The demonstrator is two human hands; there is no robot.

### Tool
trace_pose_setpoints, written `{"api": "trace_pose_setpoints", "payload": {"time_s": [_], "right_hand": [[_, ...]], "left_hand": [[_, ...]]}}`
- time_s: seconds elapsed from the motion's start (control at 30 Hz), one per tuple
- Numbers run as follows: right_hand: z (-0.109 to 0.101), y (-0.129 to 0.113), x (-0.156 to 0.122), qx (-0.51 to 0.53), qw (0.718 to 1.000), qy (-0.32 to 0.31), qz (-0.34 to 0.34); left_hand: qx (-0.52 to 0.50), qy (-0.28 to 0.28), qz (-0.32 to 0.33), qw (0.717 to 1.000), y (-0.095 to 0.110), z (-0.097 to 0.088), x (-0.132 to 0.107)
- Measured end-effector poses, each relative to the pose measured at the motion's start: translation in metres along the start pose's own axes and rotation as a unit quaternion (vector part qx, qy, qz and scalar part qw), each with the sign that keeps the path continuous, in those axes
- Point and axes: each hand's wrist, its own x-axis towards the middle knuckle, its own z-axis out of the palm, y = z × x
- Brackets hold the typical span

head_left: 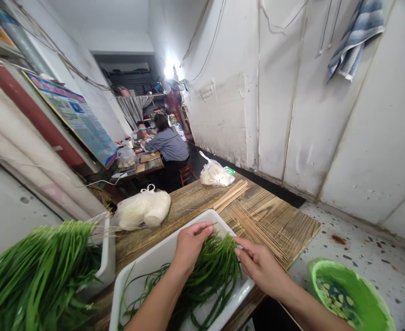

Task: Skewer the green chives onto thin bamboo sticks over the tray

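My left hand (190, 243) is curled over a bunch of green chives (211, 271) lying in a white rectangular tray (147, 266) on a wooden table (285, 220). Its fingers pinch the chive ends near the tray's far rim. My right hand (257, 262) is closed at the right side of the same bunch, fingertips touching the chives. Thin bamboo skewers (254, 220) lie spread on the table just beyond my right hand.
A big heap of chives (37, 276) fills a white bin at the left. Two tied plastic bags (142, 209) (214, 174) sit on the table's far side. A green bucket (354, 294) stands on the floor at lower right. People sit at a far table (166, 142).
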Motion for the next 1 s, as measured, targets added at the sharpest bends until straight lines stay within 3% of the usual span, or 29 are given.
{"api": "trace_pose_setpoints", "payload": {"time_s": [0.33, 0.6, 1.0], "right_hand": [[0.0004, 0.0053, 0.0015, 0.014, 1.000, -0.003, 0.009], [-0.0008, -0.0026, 0.0013, 0.020, 0.999, -0.042, 0.023], [-0.0015, 0.0012, 0.0027, 0.017, 0.999, -0.041, 0.025]], "left_hand": [[0.024, -0.028, 0.027, 0.999, -0.0022, -0.0034, 0.0002], [0.002, 0.002, 0.019, 1.000, 0.0023, -0.0018, -0.0008], [-0.015, 0.014, 0.016, 1.000, -0.0031, -0.0022, 0.0008]]}}
